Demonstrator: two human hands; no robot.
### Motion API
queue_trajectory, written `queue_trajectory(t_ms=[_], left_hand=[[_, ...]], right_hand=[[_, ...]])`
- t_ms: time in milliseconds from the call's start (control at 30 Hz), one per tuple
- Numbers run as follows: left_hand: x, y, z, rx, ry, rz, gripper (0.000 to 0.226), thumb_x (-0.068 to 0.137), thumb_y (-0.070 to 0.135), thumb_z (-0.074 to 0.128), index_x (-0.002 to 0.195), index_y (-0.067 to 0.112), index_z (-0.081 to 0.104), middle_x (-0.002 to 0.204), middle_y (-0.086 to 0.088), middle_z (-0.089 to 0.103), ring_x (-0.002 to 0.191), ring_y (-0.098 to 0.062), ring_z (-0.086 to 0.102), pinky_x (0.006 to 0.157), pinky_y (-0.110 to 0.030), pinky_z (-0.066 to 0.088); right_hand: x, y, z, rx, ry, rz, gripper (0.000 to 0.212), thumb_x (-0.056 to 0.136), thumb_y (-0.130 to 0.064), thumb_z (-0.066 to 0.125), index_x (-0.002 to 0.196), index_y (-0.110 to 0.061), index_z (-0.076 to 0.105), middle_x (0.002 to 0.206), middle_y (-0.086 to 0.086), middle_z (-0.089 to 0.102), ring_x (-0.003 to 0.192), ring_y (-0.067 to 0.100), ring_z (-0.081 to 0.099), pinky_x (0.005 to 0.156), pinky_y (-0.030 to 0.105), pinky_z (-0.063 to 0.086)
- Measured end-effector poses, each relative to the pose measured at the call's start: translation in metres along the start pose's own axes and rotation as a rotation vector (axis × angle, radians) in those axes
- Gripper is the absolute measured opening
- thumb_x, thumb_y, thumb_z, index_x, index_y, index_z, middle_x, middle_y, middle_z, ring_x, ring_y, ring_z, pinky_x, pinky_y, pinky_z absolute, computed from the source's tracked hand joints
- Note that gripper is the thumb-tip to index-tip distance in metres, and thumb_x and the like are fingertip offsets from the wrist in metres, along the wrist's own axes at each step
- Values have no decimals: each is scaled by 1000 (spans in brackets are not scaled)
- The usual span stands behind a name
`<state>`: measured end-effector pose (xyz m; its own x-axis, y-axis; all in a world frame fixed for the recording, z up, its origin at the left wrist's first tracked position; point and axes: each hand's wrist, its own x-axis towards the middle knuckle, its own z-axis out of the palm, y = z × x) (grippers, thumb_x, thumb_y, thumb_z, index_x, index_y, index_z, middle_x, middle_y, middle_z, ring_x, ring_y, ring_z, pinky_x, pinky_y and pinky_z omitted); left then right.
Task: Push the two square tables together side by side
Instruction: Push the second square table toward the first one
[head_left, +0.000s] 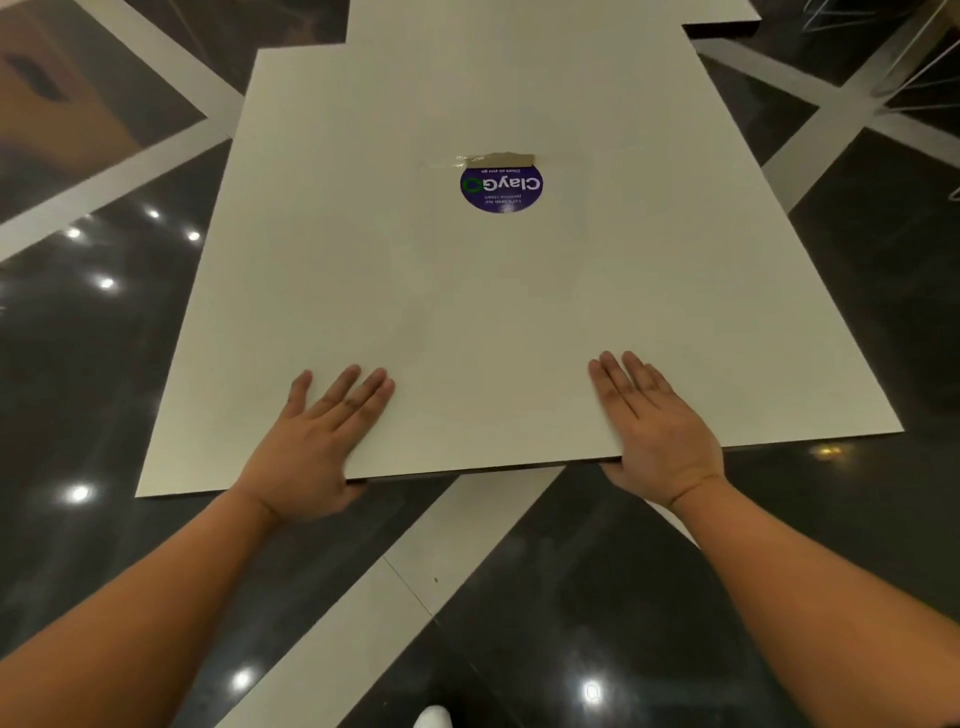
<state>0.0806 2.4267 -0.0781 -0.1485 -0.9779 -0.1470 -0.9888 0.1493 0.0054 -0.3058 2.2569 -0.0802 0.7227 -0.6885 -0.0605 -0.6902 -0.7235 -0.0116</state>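
Note:
A white square table (363, 260) fills the middle of the view, with a round purple sticker (501, 187) and a strip of tape near its centre. My left hand (317, 447) lies on its near edge, fingers flat on top and thumb under the rim. My right hand (654, 431) holds the same edge further right, fingers on top and thumb below. A second white table (519, 21) stands directly beyond the first, its near edge meeting the first table's far edge and shifted to the right.
The floor is glossy dark tile with pale stripes (363, 613) and light reflections. White wire chair frames (914, 78) stand at the far right. A brown panel (62, 104) shows at the far left. A white shoe tip (434, 717) is at the bottom.

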Motion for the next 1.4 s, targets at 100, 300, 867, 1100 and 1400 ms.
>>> queue_trajectory(t_ms=[100,300,867,1100,1400], left_hand=[[0,2,-2,-5,1,0,107,80,63,55,166,14,14,172,-4,15,157,-33,17,121,-69,18],[-1,4,-5,-22,8,6,104,80,65,53,164,11,23,171,-6,22,155,-36,24,118,-72,24],[3,4,-3,-28,5,17,105,78,63,59,163,10,26,170,-7,27,154,-36,29,115,-73,26],[3,5,-4,-66,15,3,109,78,64,58,166,14,17,172,-3,21,156,-31,24,119,-68,19],[1,12,-9,-99,-111,-132,115,77,73,55,167,20,7,174,1,11,160,-23,6,126,-61,9]], right_hand=[[1,0,0,16,11,-5,115,68,-36,87,160,0,28,166,20,31,153,40,30,125,49,22],[1,-1,-2,45,0,8,116,67,-38,88,160,-2,29,166,18,31,153,39,29,129,46,16],[-1,3,-1,99,51,2,113,67,-37,86,159,-1,32,165,17,33,152,39,31,126,46,20],[-1,4,-2,119,58,-26,110,69,-39,86,158,-1,34,164,17,36,152,39,33,124,49,29],[-1,3,-10,123,-78,-2,112,74,-38,83,162,-4,23,169,16,24,156,37,22,127,46,20]])
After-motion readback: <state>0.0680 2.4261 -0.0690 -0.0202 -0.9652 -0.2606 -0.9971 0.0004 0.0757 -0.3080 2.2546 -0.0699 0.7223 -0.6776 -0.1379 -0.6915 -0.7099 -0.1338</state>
